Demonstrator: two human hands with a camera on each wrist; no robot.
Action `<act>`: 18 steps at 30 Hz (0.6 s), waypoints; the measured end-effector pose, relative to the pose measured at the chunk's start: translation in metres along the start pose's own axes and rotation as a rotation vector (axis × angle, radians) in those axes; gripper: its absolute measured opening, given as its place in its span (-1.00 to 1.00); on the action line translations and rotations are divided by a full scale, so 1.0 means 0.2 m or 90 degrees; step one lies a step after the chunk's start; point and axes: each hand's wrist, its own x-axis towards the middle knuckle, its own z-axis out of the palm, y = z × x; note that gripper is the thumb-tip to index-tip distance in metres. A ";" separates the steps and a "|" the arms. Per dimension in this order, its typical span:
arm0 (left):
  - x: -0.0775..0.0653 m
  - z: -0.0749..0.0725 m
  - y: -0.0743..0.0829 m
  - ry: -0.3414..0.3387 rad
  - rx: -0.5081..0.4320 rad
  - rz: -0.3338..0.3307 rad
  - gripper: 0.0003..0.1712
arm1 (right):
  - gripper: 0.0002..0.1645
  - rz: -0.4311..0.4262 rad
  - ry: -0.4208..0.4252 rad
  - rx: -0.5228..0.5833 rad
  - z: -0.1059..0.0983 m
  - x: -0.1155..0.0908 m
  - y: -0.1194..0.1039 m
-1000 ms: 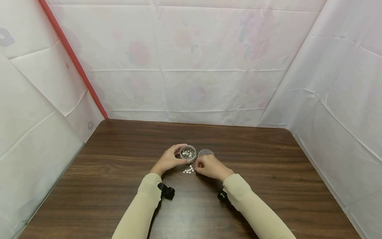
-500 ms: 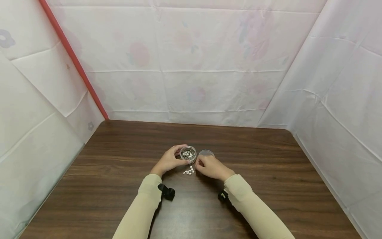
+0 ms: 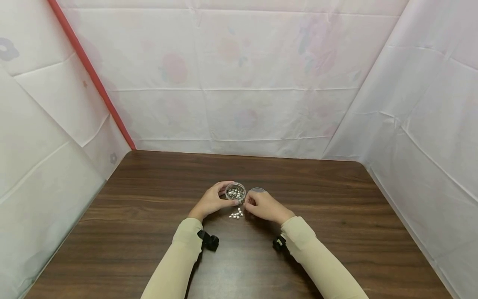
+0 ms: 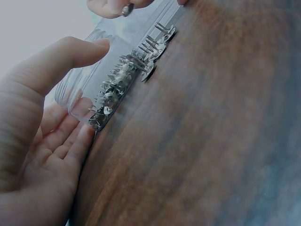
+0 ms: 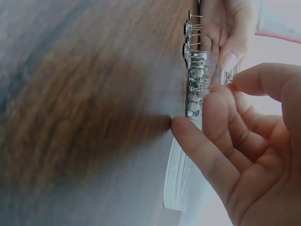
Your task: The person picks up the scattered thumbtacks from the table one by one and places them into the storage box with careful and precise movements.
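Observation:
My left hand (image 3: 210, 202) holds a clear round plastic jar (image 3: 235, 200) steady on the table, thumb on the near side and fingers round the far side. Silvery thumbtacks (image 4: 113, 92) fill the bottom of the jar. Several loose thumbtacks (image 3: 236, 214) lie in front of it, points up. Just right of the jar is my right hand (image 3: 266, 207), with a single thumbtack (image 4: 127, 9) pinched between thumb and index finger. Its little finger reaches down to the table in the right wrist view. Behind this hand a clear lid (image 3: 257, 189) lies partly hidden.
The dark wood-grain table (image 3: 149, 232) extends to both sides of the hands. White patterned sheeting (image 3: 239, 83) hangs behind and at the sides, with a red strip (image 3: 93, 74) at the left. A black wrist camera (image 3: 209, 241) sits under the left sleeve.
My right hand has risen slightly and covers more of the lid. The left hand, the jar and the loose thumbtacks stay in place.

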 end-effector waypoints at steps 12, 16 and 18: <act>0.05 0.01 -0.11 0.010 0.017 -0.012 -0.16 | -0.94 -0.001 0.123 0.038 -0.01 0.05 0.01; 0.05 0.01 -0.11 0.012 0.009 -0.007 -0.14 | -0.95 0.009 0.132 0.039 -0.02 0.07 0.01; 0.05 0.01 -0.11 0.012 0.001 -0.005 -0.15 | -0.95 0.020 0.130 0.039 -0.02 0.08 0.00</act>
